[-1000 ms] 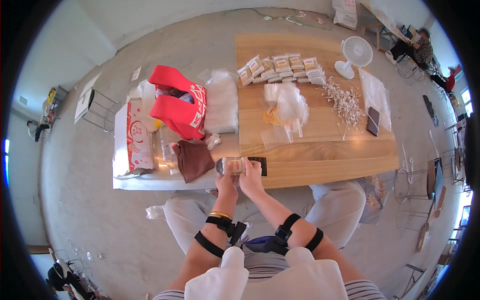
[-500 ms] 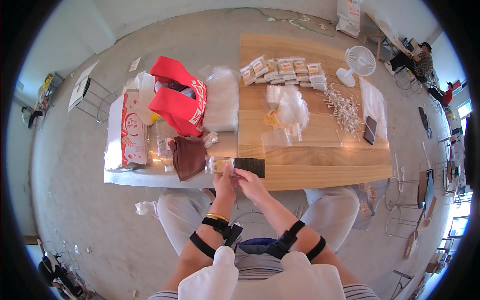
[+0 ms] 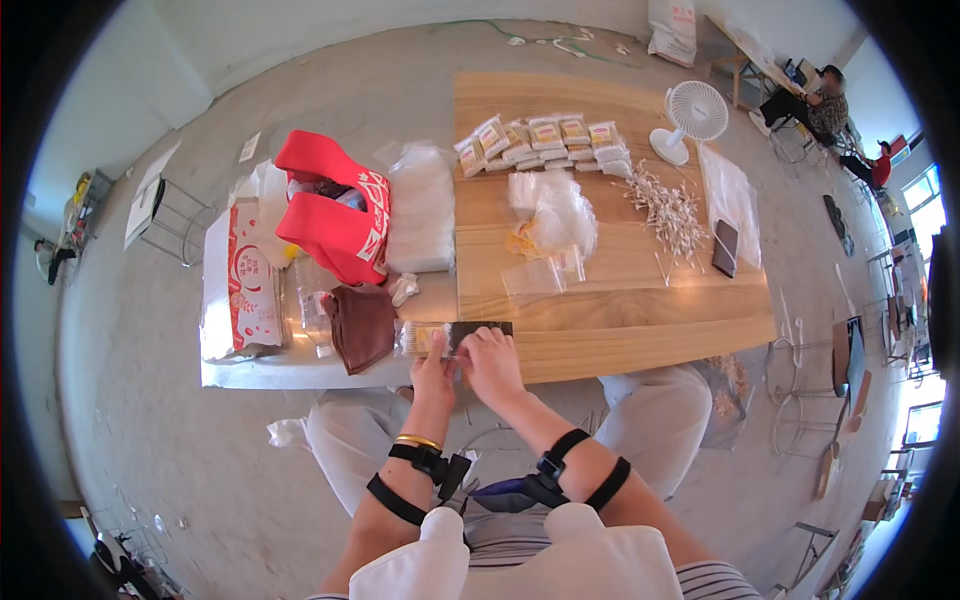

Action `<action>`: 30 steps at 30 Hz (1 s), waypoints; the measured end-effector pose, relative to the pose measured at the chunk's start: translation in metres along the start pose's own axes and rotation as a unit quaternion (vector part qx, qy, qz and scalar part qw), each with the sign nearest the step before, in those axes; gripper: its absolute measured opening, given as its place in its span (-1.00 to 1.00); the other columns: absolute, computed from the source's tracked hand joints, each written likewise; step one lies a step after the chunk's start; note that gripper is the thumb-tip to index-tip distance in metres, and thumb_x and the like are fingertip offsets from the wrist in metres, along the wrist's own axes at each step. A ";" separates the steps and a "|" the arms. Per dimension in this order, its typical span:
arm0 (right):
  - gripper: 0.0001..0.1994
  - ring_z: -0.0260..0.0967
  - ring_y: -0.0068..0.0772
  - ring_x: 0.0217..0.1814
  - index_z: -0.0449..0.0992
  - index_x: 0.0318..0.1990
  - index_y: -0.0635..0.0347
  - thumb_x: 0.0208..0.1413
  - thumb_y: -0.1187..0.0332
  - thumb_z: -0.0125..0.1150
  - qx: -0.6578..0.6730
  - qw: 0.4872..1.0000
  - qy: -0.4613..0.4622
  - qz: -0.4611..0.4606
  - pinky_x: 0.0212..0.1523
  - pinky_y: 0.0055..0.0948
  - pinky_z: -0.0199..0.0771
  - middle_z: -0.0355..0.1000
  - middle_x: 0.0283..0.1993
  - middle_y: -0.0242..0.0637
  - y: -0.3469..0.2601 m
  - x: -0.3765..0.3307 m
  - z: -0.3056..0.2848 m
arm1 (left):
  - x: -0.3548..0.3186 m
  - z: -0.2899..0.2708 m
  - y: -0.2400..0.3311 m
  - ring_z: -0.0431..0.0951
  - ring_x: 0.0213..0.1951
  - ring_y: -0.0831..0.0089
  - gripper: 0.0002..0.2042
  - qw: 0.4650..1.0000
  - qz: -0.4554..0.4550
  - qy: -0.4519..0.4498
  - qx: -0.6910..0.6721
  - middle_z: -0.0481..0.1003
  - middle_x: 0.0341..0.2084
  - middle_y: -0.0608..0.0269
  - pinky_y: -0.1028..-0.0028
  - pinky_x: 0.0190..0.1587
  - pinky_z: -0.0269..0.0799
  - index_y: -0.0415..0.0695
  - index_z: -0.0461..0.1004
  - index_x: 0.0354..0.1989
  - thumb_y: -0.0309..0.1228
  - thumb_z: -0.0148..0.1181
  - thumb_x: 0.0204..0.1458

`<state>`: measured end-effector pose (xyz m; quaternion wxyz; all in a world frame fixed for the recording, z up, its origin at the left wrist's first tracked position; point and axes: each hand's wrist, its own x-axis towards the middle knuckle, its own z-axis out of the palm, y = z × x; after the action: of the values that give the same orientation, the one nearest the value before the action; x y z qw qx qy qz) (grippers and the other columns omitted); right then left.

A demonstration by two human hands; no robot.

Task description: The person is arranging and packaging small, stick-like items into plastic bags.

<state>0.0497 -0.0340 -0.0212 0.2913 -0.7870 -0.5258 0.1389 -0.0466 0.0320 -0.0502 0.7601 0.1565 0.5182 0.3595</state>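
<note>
My left hand (image 3: 432,376) grips a clear packet of cotton swabs (image 3: 408,338) at the table's front edge, thumb on top. Beside it my right hand (image 3: 489,362) is closed, fingers bent down over a flat black strip (image 3: 504,328) at the packet's right end. What those fingertips pinch is hidden. Left of the packet lies a folded brown cloth (image 3: 360,328). Farther back are clear plastic bags (image 3: 568,222), a heap of loose cotton swabs (image 3: 668,212) and a stack of filled swab packets (image 3: 545,138).
A red bag (image 3: 335,225), a red-and-white carton (image 3: 254,280) and a pile of clear film bags (image 3: 420,215) stand at the left. On the right are a white fan (image 3: 694,112), a dark phone (image 3: 725,248) and a clear sheet (image 3: 730,195). Another person (image 3: 820,105) sits far right.
My right hand has moved from the packet's edge onto the black strip, its fingers now curled downward. My left hand still holds the packet, now flatter on the table. The whole view has shifted slightly.
</note>
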 end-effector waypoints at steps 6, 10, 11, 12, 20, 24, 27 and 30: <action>-0.80 0.46 -0.13 -0.10 0.58 -0.17 0.16 0.01 0.43 0.29 0.110 0.991 -0.002 0.081 -0.08 -0.21 0.46 0.49 -0.22 -0.19 -0.014 -0.007 0.010 | 0.014 -0.021 -0.001 0.60 -0.36 0.53 -0.63 1.000 0.008 -0.021 -0.002 0.56 -0.30 0.35 0.50 -0.37 0.56 -0.14 0.42 0.01 -0.24 0.37 0.13; -0.65 0.44 -0.56 -0.44 0.50 0.15 0.30 0.22 0.43 0.14 0.431 0.871 -0.092 0.218 -0.41 -0.52 0.50 0.57 -0.22 -0.26 -0.015 -0.012 0.018 | 0.002 -0.005 0.005 0.55 -0.46 0.52 -0.60 0.999 -0.028 0.015 0.041 0.53 -0.31 0.28 0.48 -0.56 0.40 -0.18 0.44 -0.02 -0.19 0.38 0.12; -0.65 0.44 -0.56 -0.44 0.50 0.15 0.30 0.22 0.43 0.14 0.432 0.871 -0.092 0.216 -0.41 -0.52 0.50 0.57 -0.22 -0.26 -0.015 -0.010 0.017 | 0.005 -0.008 0.004 0.55 -0.46 0.52 -0.60 0.999 -0.026 0.015 0.041 0.53 -0.31 0.28 0.48 -0.56 0.40 -0.18 0.44 -0.02 -0.19 0.38 0.12; -0.64 0.43 -0.58 -0.46 0.50 0.16 0.27 0.22 0.43 0.15 0.464 0.843 -0.113 0.247 -0.42 -0.53 0.49 0.56 -0.23 -0.28 -0.012 -0.006 0.016 | 0.007 -0.011 0.003 0.55 -0.45 0.52 -0.60 0.999 -0.034 0.009 0.040 0.53 -0.29 0.27 0.48 -0.55 0.41 -0.19 0.44 0.00 -0.20 0.37 0.13; -0.59 0.33 -0.63 -0.56 0.41 0.26 0.15 0.25 0.45 0.07 0.609 0.682 -0.144 0.380 -0.56 -0.60 0.31 0.47 -0.40 -0.40 -0.013 0.023 0.001 | 0.010 -0.014 0.001 0.59 -0.41 0.49 -0.68 1.000 0.004 -0.029 -0.010 0.54 -0.31 0.28 0.49 -0.43 0.54 -0.14 0.44 -0.04 -0.27 0.34 0.15; -0.58 0.36 -0.63 -0.60 0.40 0.26 0.15 0.23 0.48 0.06 0.629 0.669 -0.142 0.370 -0.58 -0.62 0.37 0.49 -0.47 -0.33 0.008 0.023 0.002 | 0.009 -0.012 0.002 0.57 -0.34 0.55 -0.62 0.999 -0.011 -0.033 0.011 0.55 -0.18 0.38 0.54 -0.34 0.47 -0.08 0.44 0.07 -0.29 0.37 0.13; -0.59 0.35 -0.62 -0.60 0.42 0.24 0.16 0.24 0.49 0.05 0.655 0.629 -0.165 0.386 -0.57 -0.62 0.38 0.49 -0.48 -0.34 -0.011 0.022 0.004 | 0.014 -0.024 -0.001 0.57 -0.32 0.55 -0.62 0.999 -0.003 -0.034 0.004 0.55 -0.16 0.38 0.54 -0.32 0.48 -0.07 0.44 0.07 -0.28 0.37 0.13; -0.61 0.35 -0.62 -0.60 0.45 0.22 0.15 0.23 0.48 0.05 0.683 0.623 -0.095 0.370 -0.56 -0.61 0.39 0.50 -0.47 -0.32 0.012 0.020 0.013 | 0.007 -0.010 0.001 0.57 -0.37 0.54 -0.65 0.999 0.000 -0.043 0.012 0.55 -0.23 0.35 0.53 -0.37 0.50 -0.10 0.44 0.03 -0.25 0.35 0.15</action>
<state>0.0598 -0.0146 -0.0372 0.6170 -0.4726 0.0311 0.6284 -0.0550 0.0361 -0.0585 0.7797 0.1810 0.4896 0.3458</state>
